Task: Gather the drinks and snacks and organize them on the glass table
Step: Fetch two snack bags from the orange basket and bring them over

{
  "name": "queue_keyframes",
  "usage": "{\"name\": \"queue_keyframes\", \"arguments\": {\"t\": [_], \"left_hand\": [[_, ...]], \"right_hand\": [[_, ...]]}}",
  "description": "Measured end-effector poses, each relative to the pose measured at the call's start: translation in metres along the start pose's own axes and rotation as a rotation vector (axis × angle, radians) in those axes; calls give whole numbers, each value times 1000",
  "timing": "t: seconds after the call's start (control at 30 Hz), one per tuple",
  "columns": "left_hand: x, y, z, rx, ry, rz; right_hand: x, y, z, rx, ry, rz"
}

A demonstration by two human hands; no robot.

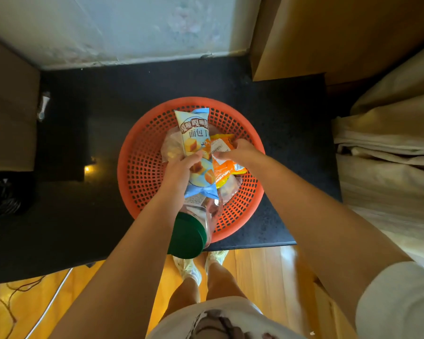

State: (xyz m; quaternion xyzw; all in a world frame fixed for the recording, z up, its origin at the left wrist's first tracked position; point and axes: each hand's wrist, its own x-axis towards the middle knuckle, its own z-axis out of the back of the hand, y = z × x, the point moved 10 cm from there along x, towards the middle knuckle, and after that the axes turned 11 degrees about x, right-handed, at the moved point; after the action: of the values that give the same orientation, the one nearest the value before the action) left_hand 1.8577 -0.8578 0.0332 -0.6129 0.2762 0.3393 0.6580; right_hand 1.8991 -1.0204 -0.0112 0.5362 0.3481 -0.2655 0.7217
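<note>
An orange perforated basket (142,165) stands on a dark counter. My left hand (181,171) grips a light-blue bread-snack bag (197,140) above the basket, together with a clear bottle with a green cap (189,234) that points back toward me. My right hand (238,152) pinches an orange snack packet (227,172) lying in the basket. Clear wrapped packets (170,145) lie underneath, partly hidden by the blue bag and my hands.
The dark counter (279,133) ends at a front edge near my feet, with wooden floor (260,267) below. A brown cabinet (353,37) stands at the back right and beige fabric (387,152) at the right. Cables (3,196) lie at the left.
</note>
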Motion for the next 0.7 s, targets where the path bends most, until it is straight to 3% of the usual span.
{"name": "queue_keyframes", "arguments": {"t": [0.2, 0.5, 0.7], "left_hand": [[-25, -9, 9, -109, 12, -8], [-99, -43, 31, 26, 91, -289], [-148, -17, 50, 194, 259, -364]], "right_hand": [[-24, -9, 5, 112, -67, 7], [-152, -25, 21, 640, -151, 137], [-265, -95, 1, 988, -411, 142]]}}
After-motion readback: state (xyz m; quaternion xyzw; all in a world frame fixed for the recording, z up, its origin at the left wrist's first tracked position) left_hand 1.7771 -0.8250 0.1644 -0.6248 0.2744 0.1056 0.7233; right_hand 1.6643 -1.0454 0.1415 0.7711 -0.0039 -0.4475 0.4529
